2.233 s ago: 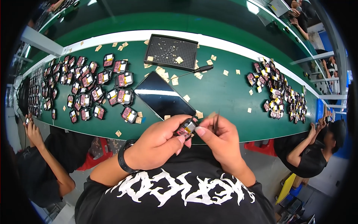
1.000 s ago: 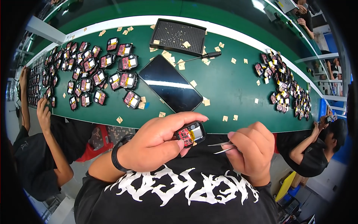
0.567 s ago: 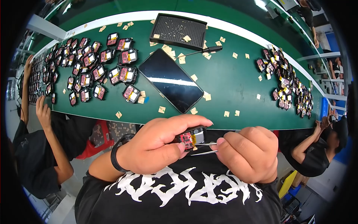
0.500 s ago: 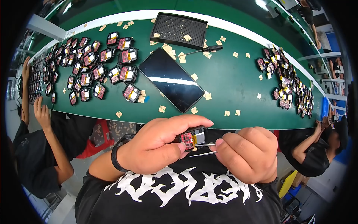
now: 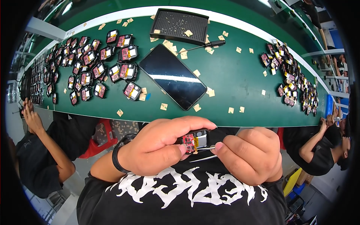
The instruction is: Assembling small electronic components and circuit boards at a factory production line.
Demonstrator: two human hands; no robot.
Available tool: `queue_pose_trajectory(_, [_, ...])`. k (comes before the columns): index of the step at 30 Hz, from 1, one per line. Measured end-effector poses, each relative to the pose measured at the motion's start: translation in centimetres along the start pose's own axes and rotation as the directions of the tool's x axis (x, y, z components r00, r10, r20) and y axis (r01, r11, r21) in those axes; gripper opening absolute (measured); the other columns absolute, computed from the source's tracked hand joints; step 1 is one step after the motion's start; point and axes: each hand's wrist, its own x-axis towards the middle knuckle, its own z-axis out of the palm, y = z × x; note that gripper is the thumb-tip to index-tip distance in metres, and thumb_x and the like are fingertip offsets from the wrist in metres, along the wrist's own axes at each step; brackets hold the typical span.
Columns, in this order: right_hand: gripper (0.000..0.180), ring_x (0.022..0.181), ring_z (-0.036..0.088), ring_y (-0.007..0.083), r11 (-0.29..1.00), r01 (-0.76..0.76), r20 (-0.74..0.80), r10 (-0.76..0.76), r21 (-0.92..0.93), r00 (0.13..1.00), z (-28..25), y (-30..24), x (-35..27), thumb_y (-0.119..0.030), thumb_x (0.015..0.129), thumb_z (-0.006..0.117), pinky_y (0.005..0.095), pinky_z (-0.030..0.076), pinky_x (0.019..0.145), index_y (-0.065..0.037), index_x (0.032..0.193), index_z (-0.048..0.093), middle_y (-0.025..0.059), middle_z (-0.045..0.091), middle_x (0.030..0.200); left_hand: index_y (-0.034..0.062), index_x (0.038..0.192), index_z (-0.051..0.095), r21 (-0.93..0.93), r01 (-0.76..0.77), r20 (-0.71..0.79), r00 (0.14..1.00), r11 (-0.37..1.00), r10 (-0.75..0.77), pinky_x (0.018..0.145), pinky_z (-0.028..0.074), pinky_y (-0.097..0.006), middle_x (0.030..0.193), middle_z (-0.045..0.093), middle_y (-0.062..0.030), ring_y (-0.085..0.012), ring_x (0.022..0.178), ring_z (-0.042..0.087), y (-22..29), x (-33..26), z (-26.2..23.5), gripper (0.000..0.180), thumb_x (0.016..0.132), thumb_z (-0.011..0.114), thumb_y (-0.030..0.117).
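Note:
My left hand [image 5: 153, 146] is closed round a small black device housing [image 5: 203, 140], thumb at its near side and forefinger along its far side. Inside the housing sit a red circuit board [image 5: 188, 141], a strip of yellow tape and a silver-grey battery-like block. My right hand [image 5: 249, 155] pinches metal tweezers [image 5: 204, 159]. One tweezer arm reaches to the lower edge of the board beside the yellow tape; the other lies apart, below the housing. Whether the tips grip anything is too small to tell. Both hands are in front of the table's near edge.
On the green table [image 5: 232, 86] lies a large dark phone [image 5: 174, 80]. Behind it are a black tray [image 5: 180, 24] with tiny parts and a screwdriver [image 5: 215, 43]. Similar open devices [image 5: 128, 71] crowd the left, more [image 5: 288, 77] the right. Small tan squares [image 5: 164, 107] are scattered about. Co-workers sit either side.
The tweezers have shifted slightly at the board's lower edge, and the housing has tilted a little in my left hand. The co-worker's hands at left have moved.

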Motion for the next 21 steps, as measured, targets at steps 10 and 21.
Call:
queue_pose_trajectory(10, [0.009,0.062,0.051,0.0111,0.996,0.067,0.029,-0.066,-0.054,0.997,-0.4,-0.2,0.1,-0.004,0.074,0.073,0.0234,0.032,0.048,-0.003,0.082,0.069,0.0031,0.063,0.077,-0.0036,0.141,0.057,0.25,-0.193,0.065,0.981,0.949,0.182,0.073,0.053,-0.028,0.105,0.072,-0.0118,-0.0143,0.076,0.069,-0.8,0.2,-0.6,0.062,0.08,0.051,0.004])
queue_pose_trajectory(21, [0.013,0.065,0.049,0.0141,0.976,0.052,-0.044,-0.063,-0.213,0.997,0.4,-1.0,-0.5,-0.01,0.074,0.071,0.0261,0.027,0.054,-0.003,0.085,0.071,0.0056,0.067,0.078,-0.0046,0.14,0.057,0.26,-0.17,0.029,0.985,0.951,0.168,0.071,0.053,-0.03,0.099,0.073,-0.012,-0.0183,0.074,0.07,0.4,0.5,-0.8,0.06,0.083,0.053,0.013])
